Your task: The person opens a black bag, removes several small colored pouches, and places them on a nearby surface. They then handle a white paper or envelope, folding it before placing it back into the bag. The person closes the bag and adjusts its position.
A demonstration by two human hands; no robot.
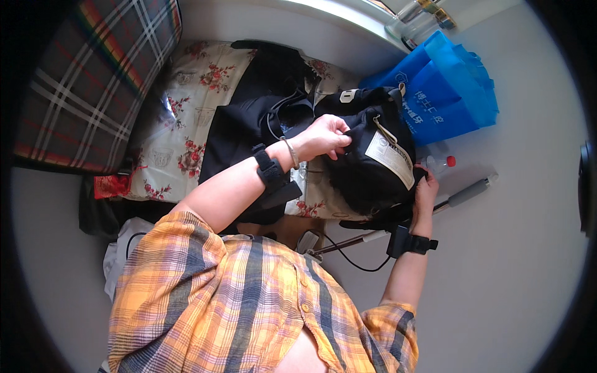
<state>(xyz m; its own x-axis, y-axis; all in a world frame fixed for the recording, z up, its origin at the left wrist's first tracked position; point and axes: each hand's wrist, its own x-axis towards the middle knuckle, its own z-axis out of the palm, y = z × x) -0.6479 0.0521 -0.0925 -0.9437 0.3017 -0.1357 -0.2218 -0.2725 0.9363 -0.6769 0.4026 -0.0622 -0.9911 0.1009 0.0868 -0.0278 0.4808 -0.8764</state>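
Note:
A black fabric bag (373, 186) with a cream label bearing writing lies at the right end of a flower-patterned table cover. My left hand (326, 135) pinches the bag's cloth on its left side, thumb against fingers. On the right edge, my right hand (424, 186) grips a fold of the same bag; its fingertips are partly hidden behind the cloth. A light strap or zip pull (385, 129) hangs above the label. More black cloth (242, 121), perhaps a garment or another bag, spreads to the left, close to my left forearm.
A blue non-woven bag (447, 93) with printing stands behind at the right, below glass jars (415, 21). Beside it lies a clear plastic bottle (436, 163) with a red cap. A plaid case (102, 84) rises at left. A grey-handled pole (471, 191) leans lower right.

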